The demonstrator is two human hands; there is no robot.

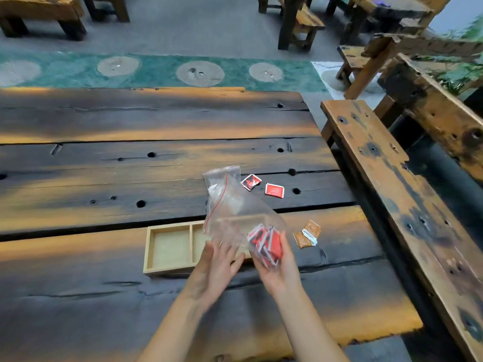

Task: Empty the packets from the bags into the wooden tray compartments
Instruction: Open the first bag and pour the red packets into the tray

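Observation:
A clear zip bag (pixel 230 205) with a red seal line stands up above the wooden tray (pixel 167 246). Several red packets (pixel 266 244) are bunched in the bag's lower right end. My right hand (pixel 279 270) grips that end with the packets inside. My left hand (pixel 217 267) is at the bag's lower left side, fingers spread and blurred; its hold on the plastic is unclear. The tray's left compartment shows bare; the bag and my hands cover its right part. Two loose red packets (pixel 274 190) lie on the table behind the bag.
Brown packets (pixel 307 233) lie on the table to the right of the tray. A wooden bench (pixel 386 178) runs along the table's right side. The dark plank table (pixel 130 158) stretches far to the left and back.

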